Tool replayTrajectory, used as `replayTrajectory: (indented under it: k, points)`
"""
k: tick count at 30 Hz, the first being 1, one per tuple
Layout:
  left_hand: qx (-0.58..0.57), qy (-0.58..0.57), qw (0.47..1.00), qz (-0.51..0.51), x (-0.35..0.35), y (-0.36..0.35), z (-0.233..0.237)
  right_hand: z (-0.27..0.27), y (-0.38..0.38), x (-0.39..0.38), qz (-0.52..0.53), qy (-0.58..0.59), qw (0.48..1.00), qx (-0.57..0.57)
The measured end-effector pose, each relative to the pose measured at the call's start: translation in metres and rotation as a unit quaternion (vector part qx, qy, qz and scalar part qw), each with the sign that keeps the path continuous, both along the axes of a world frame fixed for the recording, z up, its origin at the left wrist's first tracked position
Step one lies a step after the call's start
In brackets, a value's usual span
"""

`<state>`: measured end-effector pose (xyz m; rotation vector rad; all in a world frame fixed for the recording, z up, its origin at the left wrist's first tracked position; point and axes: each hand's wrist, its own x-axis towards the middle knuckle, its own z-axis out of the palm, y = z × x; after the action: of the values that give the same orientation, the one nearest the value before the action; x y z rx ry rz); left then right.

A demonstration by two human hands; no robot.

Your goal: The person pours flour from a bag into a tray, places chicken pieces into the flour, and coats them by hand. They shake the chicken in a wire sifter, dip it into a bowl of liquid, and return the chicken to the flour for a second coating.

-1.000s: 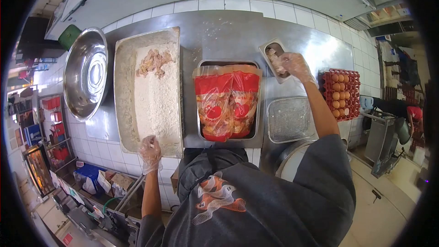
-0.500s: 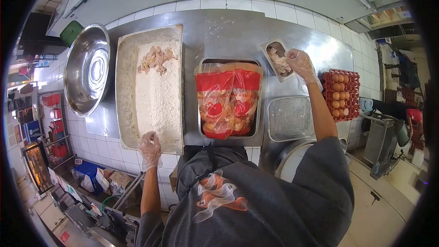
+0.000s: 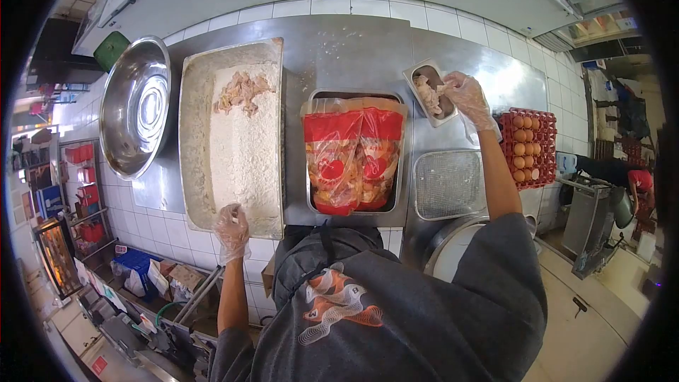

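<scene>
My right hand (image 3: 467,97), in a clear plastic glove, is pinched on a pale piece of raw meat at the right edge of a small metal container (image 3: 413,76). More raw meat pieces (image 3: 426,95) lie inside it. My left hand (image 3: 232,232), also gloved, is at the near end of a long tub (image 3: 196,120) of white flour (image 3: 237,145). Its fingers are curled together; whatever is between them, if anything, is hidden. A heap of pinkish meat pieces (image 3: 244,92) rests on the flour toward the far end.
Between my arms, a metal tray (image 3: 400,191) holds red-and-clear bags (image 3: 353,155) of food. To the right are a wire basket (image 3: 449,184) and a red tray of eggs (image 3: 523,147). A big steel bowl (image 3: 138,107) stands left. Another person (image 3: 640,178) bends at far right.
My right hand has shifted slightly at the small container, its fingers turning a little with the meat. My left hand stays at the tub's near end.
</scene>
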<state>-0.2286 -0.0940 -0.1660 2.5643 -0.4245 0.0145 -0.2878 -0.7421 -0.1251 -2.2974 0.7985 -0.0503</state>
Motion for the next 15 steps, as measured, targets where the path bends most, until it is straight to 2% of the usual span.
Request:
replayTrajectory:
  k: [3,5,7,10,12,15]
  points:
    - [0.006,-0.001,1.0,0.001,0.0,0.0,-0.001,-0.036,-0.003,0.003,0.108,-0.071,0.992,0.003]
    - [0.012,0.005,1.0,0.003,0.001,-0.002,0.001,-0.074,-0.011,0.014,0.167,0.036,0.98,-0.104]
    - [0.013,0.007,1.0,0.004,0.001,-0.002,0.002,-0.092,-0.009,0.026,0.222,0.142,0.942,-0.206]
    - [0.007,0.002,1.0,0.005,0.0,-0.002,-0.001,-0.08,0.006,0.028,0.251,0.043,0.946,-0.2]
    - [0.007,-0.001,1.0,0.004,0.001,-0.001,-0.002,-0.114,-0.009,0.028,0.257,0.059,0.943,-0.202]
    - [0.008,-0.006,1.0,-0.005,0.001,-0.001,-0.001,-0.118,-0.01,0.03,0.246,0.09,0.948,-0.18]
